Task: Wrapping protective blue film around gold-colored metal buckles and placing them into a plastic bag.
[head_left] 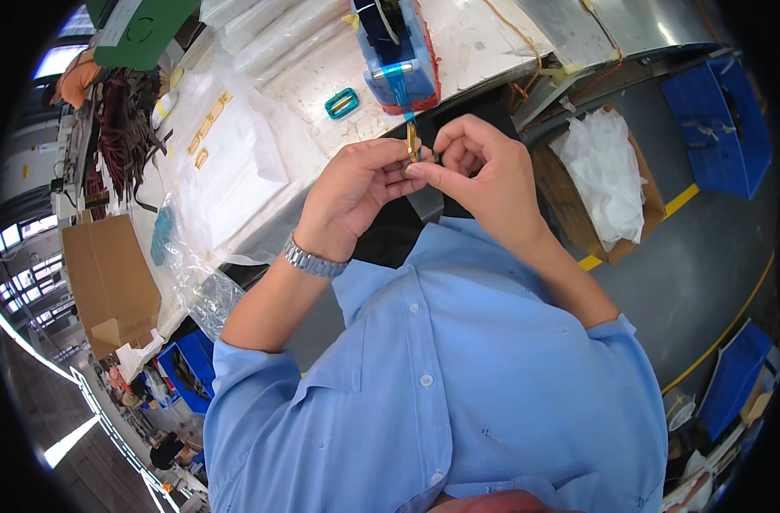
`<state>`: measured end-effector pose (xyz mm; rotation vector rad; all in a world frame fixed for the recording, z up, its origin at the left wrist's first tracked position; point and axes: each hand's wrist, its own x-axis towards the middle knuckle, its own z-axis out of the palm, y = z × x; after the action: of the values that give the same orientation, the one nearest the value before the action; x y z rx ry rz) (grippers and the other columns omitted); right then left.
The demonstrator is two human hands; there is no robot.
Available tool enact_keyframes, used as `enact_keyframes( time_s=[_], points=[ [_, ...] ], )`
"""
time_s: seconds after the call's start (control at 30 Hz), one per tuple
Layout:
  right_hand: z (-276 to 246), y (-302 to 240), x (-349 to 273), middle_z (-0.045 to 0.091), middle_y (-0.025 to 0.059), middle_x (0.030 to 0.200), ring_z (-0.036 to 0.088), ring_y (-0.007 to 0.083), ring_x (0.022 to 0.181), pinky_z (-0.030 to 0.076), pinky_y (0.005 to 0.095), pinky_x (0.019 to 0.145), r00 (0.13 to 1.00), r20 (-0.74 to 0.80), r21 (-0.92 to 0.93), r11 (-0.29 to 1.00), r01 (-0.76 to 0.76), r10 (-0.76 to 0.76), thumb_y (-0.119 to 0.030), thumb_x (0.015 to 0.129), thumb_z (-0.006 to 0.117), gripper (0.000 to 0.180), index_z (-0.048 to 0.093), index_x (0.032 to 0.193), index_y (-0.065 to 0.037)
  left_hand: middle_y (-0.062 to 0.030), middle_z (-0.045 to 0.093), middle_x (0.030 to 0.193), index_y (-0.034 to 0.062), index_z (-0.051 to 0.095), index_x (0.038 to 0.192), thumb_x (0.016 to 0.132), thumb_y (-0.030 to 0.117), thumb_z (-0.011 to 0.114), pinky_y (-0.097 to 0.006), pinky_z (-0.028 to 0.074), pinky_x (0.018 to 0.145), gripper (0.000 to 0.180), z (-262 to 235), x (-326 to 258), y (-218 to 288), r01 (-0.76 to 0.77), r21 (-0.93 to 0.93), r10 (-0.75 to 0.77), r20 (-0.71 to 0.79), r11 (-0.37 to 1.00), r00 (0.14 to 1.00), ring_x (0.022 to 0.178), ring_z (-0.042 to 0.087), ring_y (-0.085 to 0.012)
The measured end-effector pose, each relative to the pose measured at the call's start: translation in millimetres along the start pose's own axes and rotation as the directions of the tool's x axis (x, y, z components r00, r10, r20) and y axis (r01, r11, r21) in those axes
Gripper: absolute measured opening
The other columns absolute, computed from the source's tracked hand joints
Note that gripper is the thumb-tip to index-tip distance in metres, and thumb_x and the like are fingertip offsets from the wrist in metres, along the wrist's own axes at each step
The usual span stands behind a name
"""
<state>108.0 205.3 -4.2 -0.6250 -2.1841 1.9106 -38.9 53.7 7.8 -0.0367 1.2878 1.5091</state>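
Both my hands meet in front of my chest, pinching a small gold metal buckle [412, 141] held on edge. My left hand [351, 192], with a metal watch on its wrist, grips the buckle from the left. From the right, my right hand [484, 171] closes its thumb and fingers on the same piece. A strip of blue tape [400, 90] runs from the blue tape dispenser [397, 47] on the white table [475, 38] down to the buckle.
A teal buckle [342, 103] lies on the table beside the dispenser. Clear plastic bags [227, 154] with gold buckles cover the table's left part. A cardboard box with white bags [608, 175] stands on the right, blue crates [719, 120] beyond it.
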Motion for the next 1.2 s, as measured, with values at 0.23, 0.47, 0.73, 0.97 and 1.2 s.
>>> enact_keyframes(
  time_s=[0.23, 0.47, 0.73, 0.97, 1.2],
  points=[
    [6.0, 18.1, 28.9, 0.078, 0.0153, 0.121, 0.074, 0.0178, 0.111, 0.058, 0.0328, 0.096, 0.978, -0.005, 0.338, 0.921, 0.196, -0.207, -0.022, 0.085, 0.091, 0.067, 0.064, 0.140, 0.006, -0.0069, 0.077, 0.106, 0.0028, 0.071, 0.115, 0.106, 0.017, 0.062, -0.042, 0.059, 0.098, 0.019, -5.2, 7.2, 9.6, 0.197, -0.145, -0.192, 0.048, 0.970, 0.980, 0.097, 0.073, -0.0205],
    [9.1, 8.6, 27.1, 0.075, 0.0194, 0.128, 0.071, 0.0200, 0.120, 0.055, 0.0340, 0.106, 0.990, 0.042, 0.400, 0.910, 0.109, -0.136, -0.009, 0.093, 0.082, 0.058, 0.059, 0.143, 0.012, -0.0022, 0.076, 0.109, 0.0075, 0.070, 0.117, 0.108, 0.020, 0.061, -0.046, 0.058, 0.100, 0.018, 2.5, 6.2, 18.2, 0.244, -0.147, -0.247, -0.003, 0.958, 0.969, 0.100, 0.073, -0.0207],
    [8.9, -6.2, 19.2, 0.074, 0.0208, 0.130, 0.071, 0.0198, 0.120, 0.057, 0.0327, 0.105, 0.996, 0.051, 0.537, 0.843, 0.034, -0.072, -0.002, 0.098, 0.077, 0.049, 0.060, 0.141, 0.011, -0.0048, 0.076, 0.100, 0.0017, 0.073, 0.113, 0.103, 0.013, 0.070, -0.029, 0.059, 0.080, 0.015, 5.4, -20.2, -9.5, -0.317, 0.530, 0.374, 0.001, 0.786, 0.927, 0.084, 0.072, -0.0156],
    [10.3, -26.3, 8.7, 0.076, 0.0183, 0.126, 0.073, 0.0167, 0.114, 0.057, 0.0295, 0.102, 0.998, 0.051, 0.618, 0.786, 0.001, -0.042, -0.004, 0.099, 0.075, 0.044, 0.063, 0.139, 0.011, -0.0093, 0.074, 0.093, 0.0011, 0.073, 0.109, 0.088, -0.003, 0.081, -0.031, 0.056, 0.068, 0.023, 31.1, -24.1, -29.7, -0.647, 0.758, 0.917, 0.197, 0.082, 0.347, 0.076, 0.069, -0.0177],
    [15.1, -37.2, -6.3, 0.077, 0.0143, 0.122, 0.073, 0.0127, 0.111, 0.057, 0.0259, 0.100, 1.000, 0.005, 0.610, 0.792, -0.002, -0.001, -0.006, 0.099, 0.077, 0.041, 0.067, 0.136, 0.010, -0.0137, 0.076, 0.096, 0.0005, 0.074, 0.103, 0.084, -0.006, 0.081, -0.036, 0.057, 0.068, 0.021, 25.2, -16.7, -26.4, -0.628, 0.741, 0.924, 0.372, -0.237, 0.092, 0.077, 0.072, -0.0285]
  ],
)
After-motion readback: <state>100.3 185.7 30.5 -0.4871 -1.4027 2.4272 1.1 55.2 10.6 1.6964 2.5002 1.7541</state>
